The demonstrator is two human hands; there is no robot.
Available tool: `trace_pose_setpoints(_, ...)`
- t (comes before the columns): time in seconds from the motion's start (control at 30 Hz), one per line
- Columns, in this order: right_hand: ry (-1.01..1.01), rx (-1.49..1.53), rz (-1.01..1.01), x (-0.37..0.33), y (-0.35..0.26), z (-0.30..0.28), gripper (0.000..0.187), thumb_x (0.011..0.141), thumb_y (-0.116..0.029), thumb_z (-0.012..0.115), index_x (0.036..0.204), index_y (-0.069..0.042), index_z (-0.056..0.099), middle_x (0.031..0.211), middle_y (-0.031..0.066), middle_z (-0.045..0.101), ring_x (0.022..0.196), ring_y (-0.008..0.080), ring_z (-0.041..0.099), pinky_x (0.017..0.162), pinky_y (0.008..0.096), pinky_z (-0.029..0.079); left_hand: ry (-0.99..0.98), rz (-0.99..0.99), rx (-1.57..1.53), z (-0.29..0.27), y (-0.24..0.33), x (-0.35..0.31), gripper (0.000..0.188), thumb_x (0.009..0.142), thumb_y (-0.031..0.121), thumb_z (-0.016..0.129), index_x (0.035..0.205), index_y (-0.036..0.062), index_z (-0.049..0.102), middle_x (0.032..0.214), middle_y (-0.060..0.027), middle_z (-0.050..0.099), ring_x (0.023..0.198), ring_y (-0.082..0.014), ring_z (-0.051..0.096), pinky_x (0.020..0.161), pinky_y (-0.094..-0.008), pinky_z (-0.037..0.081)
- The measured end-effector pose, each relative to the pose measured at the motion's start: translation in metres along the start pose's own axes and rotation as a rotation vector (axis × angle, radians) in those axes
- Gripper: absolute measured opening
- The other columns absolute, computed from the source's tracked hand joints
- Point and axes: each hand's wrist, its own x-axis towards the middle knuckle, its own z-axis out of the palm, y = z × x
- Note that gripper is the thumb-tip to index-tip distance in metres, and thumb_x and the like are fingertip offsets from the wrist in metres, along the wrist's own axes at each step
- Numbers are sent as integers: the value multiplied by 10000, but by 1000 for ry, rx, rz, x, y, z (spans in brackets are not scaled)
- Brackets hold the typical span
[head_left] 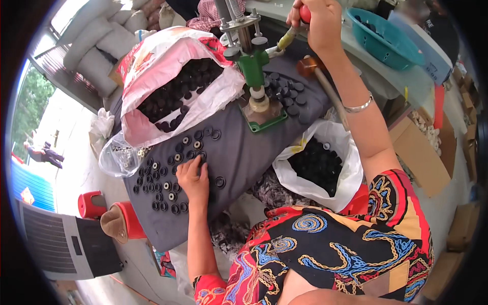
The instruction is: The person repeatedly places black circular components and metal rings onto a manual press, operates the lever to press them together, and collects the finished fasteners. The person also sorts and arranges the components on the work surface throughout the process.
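My right hand [321,23] is closed around the red ball knob [305,13] on the lever of a green hand press [252,68]. The press stands on a table covered with grey cloth, and a pale round piece [258,104] sits under its ram. Over the cloth to the left, my left hand [193,178] has its fingers apart, fingertips beside a black ring [202,154]. Several black rings [147,178] are spread around it, some with pale metal centres. Black round caps [292,94] lie loose to the right of the press.
A large white and red sack [137,122] of black caps lies behind the rings, with a clear bag [113,160] of small parts beside it. A white bag [351,175] of black pieces is near my lap. A hammer [325,81] and a teal basket [376,43] are at right.
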Motion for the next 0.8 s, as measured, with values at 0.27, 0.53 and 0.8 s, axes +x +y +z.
trace_pose_setpoints(0.27, 17, -40, 80, 16, 1, 7, 250, 883, -184, 503, 677, -44, 525, 492, 26, 446, 401, 138, 473, 423, 272, 435, -82, -147, -408, 83, 104, 86, 637, 676, 61, 744, 1270, 22, 517, 942, -157, 636, 882, -328, 599, 781, -416, 489)
trace_pose_setpoints(0.53, 25, 1, 42, 11, 1, 6, 211, 879, -168, 498, 715, -40, 527, 523, 60, 483, 428, 153, 496, 456, 288, 453, -61, -153, -446, 142, 119, 113, 714, 663, 80, 759, 1304, 4, 454, 980, -154, 633, 951, -341, 570, 832, -432, 464)
trace_pose_setpoints(0.8, 14, 96, -21, -41, -14, -2, 223, 898, -149, 478, 694, -60, 495, 533, 53, 475, 438, 145, 469, 479, 281, 431, -67, -248, -526, 151, 117, 114, 764, 654, 89, 776, 1325, 5, 421, 1036, -166, 654, 979, -352, 585, 862, -434, 455)
